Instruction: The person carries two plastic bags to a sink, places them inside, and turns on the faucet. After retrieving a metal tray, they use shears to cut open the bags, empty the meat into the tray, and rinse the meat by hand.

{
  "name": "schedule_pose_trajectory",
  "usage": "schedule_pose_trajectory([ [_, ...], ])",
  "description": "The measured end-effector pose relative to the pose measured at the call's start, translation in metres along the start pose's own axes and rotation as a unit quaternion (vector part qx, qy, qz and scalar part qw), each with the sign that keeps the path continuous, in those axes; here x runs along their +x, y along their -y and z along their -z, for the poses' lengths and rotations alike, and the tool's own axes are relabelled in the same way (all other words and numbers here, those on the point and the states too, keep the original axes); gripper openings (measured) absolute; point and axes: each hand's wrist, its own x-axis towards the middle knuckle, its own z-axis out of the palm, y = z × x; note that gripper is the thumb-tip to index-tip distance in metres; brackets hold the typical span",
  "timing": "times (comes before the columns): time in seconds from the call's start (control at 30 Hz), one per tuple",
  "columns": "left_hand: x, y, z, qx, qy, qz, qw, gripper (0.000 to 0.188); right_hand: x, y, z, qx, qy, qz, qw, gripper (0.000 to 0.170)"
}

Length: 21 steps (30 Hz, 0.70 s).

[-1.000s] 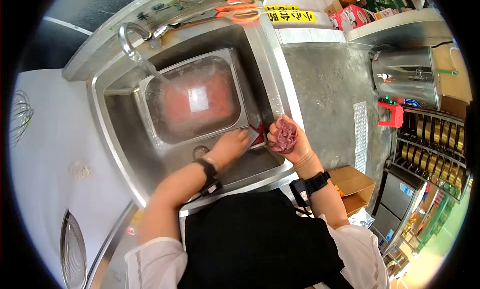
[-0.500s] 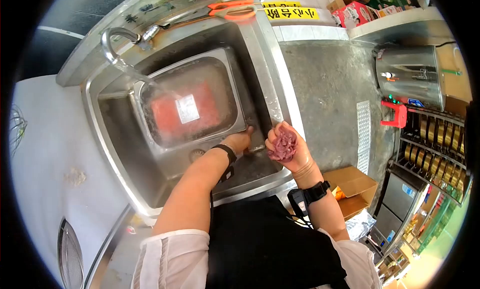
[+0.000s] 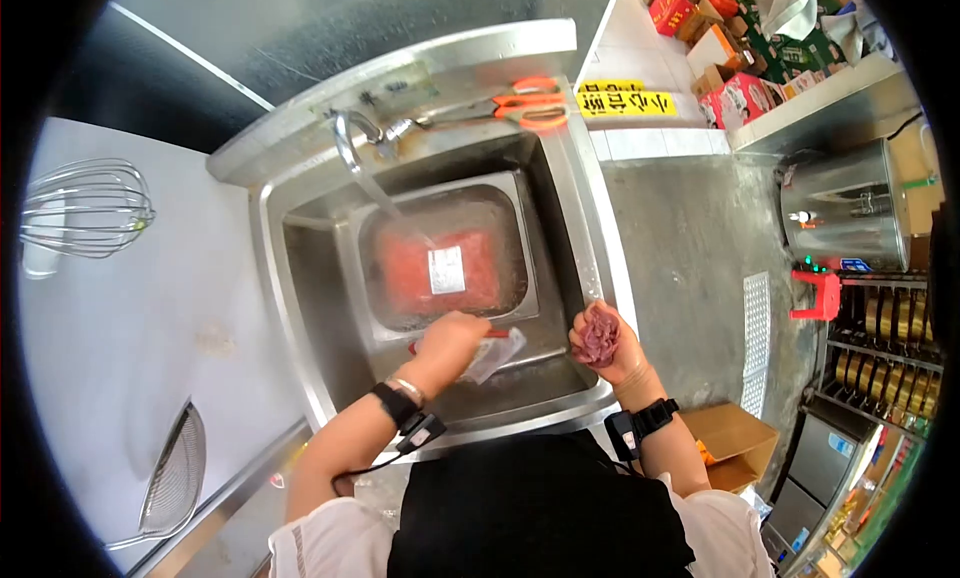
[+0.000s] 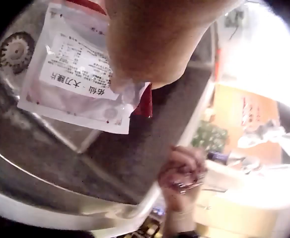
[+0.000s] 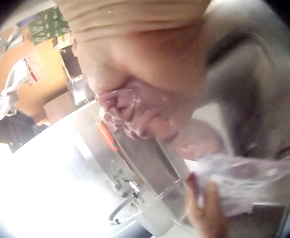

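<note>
My left hand point(image 3: 448, 352) grips a plastic food packet point(image 4: 68, 69) over the front of the sink point(image 3: 545, 386). The packet is clear with red parts and a white printed label; it hangs flat in the left wrist view. Fingers of that hand are partly hidden in the head view. At the sink's right rim my right hand point(image 3: 628, 366) holds a wet, folded clump of pinkish-purple meat slices point(image 5: 135, 109). Behind the left hand, a metal pan point(image 3: 528, 263) of water stands in the sink with a red package point(image 3: 400, 276) bearing a white label.
Water runs from the faucet point(image 3: 352, 143) into the pan. Orange-handled scissors point(image 3: 540, 105) lie on the back ledge. A whisk point(image 3: 95, 218) and a mesh strainer point(image 3: 175, 473) lie on the left counter. An open cardboard box point(image 3: 735, 428) stands on the floor at right.
My left hand has reached down to the sink's right side and come back left, with the packet now plainly in its grip. My right hand keeps holding the meat; the head view has shifted.
</note>
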Motion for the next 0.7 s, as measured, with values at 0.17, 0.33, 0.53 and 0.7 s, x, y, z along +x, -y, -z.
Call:
schedule_pose_trajectory([
  [0.17, -0.025, 0.0, 0.092, 0.049, -0.061, 0.126, 0.989, 0.013, 0.0, 0.004, -0.001, -0.002, -0.002, -0.023, 1.0, 0.03],
  [0.33, 0.025, -0.02, 0.105, 0.016, -0.152, 0.112, 0.982, 0.02, 0.001, 0.003, 0.005, 0.005, 0.003, -0.038, 0.999, 0.032],
  [0.53, 0.166, 0.012, 0.084, -0.574, -0.39, 0.189, 0.695, 0.027, 0.001, 0.005, 0.002, -0.019, -0.026, -0.038, 0.999, 0.035],
  [0.7, 0.208, 0.033, 0.097, -0.637, -0.474, 0.166, 0.584, 0.031, 0.001, 0.01, -0.001, -0.03, -0.025, -0.07, 0.997, 0.039],
])
